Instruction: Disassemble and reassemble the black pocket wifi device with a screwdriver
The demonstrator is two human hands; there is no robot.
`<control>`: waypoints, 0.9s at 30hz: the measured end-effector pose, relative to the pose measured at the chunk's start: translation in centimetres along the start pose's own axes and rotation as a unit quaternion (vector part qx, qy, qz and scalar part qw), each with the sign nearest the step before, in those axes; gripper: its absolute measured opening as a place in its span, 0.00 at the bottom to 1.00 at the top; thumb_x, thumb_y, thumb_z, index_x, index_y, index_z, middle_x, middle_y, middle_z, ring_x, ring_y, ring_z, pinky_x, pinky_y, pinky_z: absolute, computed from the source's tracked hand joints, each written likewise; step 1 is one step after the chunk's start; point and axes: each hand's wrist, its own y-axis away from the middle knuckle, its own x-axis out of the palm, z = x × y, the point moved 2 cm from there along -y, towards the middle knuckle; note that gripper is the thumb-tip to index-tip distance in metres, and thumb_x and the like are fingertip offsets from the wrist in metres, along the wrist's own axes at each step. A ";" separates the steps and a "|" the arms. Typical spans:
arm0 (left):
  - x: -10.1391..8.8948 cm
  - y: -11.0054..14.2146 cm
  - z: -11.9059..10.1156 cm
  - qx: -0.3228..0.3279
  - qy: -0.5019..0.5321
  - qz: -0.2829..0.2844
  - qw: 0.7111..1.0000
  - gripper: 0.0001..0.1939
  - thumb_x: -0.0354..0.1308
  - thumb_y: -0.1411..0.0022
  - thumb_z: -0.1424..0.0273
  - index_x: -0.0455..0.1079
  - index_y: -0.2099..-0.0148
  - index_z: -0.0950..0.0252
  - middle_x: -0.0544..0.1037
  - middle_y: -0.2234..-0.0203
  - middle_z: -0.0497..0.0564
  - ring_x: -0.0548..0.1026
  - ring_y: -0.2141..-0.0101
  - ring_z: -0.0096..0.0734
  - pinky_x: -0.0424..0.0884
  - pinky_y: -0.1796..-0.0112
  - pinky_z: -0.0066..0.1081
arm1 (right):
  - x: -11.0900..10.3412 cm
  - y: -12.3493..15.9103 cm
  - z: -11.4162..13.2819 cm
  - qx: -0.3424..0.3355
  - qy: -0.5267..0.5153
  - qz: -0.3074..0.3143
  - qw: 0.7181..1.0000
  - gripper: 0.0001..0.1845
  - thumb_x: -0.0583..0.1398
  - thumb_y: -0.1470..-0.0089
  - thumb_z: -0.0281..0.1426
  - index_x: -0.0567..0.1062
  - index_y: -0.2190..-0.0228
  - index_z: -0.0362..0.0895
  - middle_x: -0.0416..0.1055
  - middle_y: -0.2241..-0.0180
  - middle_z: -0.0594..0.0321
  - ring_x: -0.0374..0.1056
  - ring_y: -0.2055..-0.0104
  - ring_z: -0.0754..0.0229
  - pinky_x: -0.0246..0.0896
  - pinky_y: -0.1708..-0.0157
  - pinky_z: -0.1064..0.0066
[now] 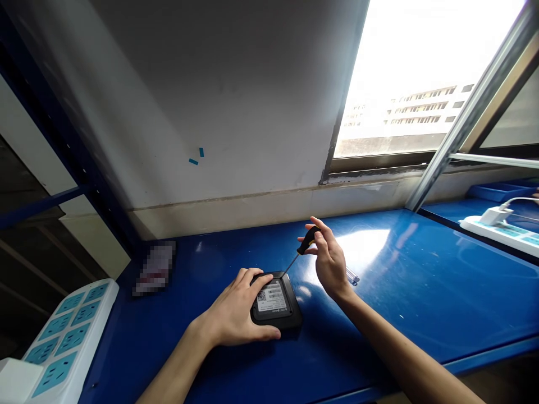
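A black box-shaped device (292, 314) with a white printed label lies on the blue table, label side up. My left hand (238, 308) grips its left side, fingers along the far edge and thumb along the near edge. In my right hand (330, 261) is a screwdriver (309, 240) with a black and yellow handle, held at a slant. Its thin shaft runs down to the device's far edge, near the corner, and the tip appears to touch there. Just right of my right hand, partly hidden by it, lie small clear or metallic thin pieces (352, 276).
A white power strip (99, 314) with blue sockets stands at the left. Behind it lies a blurred packet (155, 268). Another power strip (501, 229) with a plugged-in charger and a blue tray (497, 192) are at the far right. The blue table (421, 292) meets a wall at the back.
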 end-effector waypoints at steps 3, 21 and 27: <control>0.0 0.0 0.1 -0.001 -0.002 0.001 1.000 0.52 0.73 0.52 0.46 0.59 0.30 0.53 0.63 0.35 0.56 0.61 0.36 0.55 0.64 0.37 0.54 | 0.0 0.0 -0.1 -0.002 -0.006 0.006 1.000 0.26 0.52 0.33 0.47 0.69 0.39 0.52 0.72 0.44 0.53 0.78 0.56 0.52 0.80 0.67 0.61; 0.1 0.0 0.3 0.011 0.002 -0.009 1.000 0.51 0.73 0.53 0.45 0.59 0.30 0.50 0.64 0.36 0.54 0.62 0.37 0.56 0.66 0.38 0.54 | 0.0 -0.1 0.1 -0.005 0.010 -0.002 1.000 0.26 0.56 0.36 0.51 0.72 0.45 0.50 0.72 0.60 0.60 0.76 0.65 0.58 0.77 0.72 0.67; 0.2 -0.1 0.4 0.005 0.001 -0.004 1.000 0.52 0.73 0.53 0.45 0.59 0.30 0.50 0.63 0.36 0.55 0.62 0.37 0.56 0.65 0.38 0.55 | 0.0 0.0 0.1 0.001 -0.012 0.013 1.000 0.26 0.51 0.33 0.47 0.69 0.40 0.51 0.71 0.44 0.52 0.78 0.58 0.53 0.79 0.70 0.64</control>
